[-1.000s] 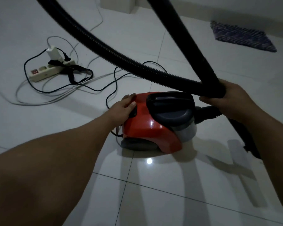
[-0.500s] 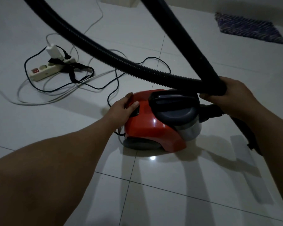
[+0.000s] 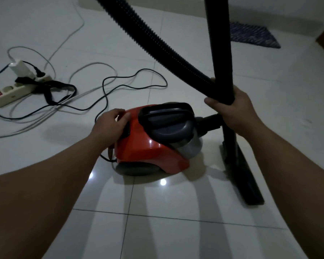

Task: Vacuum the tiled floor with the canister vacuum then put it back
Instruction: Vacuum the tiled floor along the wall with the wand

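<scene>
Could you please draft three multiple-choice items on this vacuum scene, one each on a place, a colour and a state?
1. Where does the power strip lie?
A. left of the canister vacuum
B. right of it
C. on top of it

2. What colour is the canister's body?
A. blue
B. red
C. yellow

3. What is the right hand doing?
A. resting flat on the floor
B. hanging free
C. gripping the black wand

Answers: 1 A, it sits on the tiles at the far left; 2 B, the shell is glossy red; 3 C, the fingers wrap the tube, while the left hand rests on the canister's rear.
</scene>
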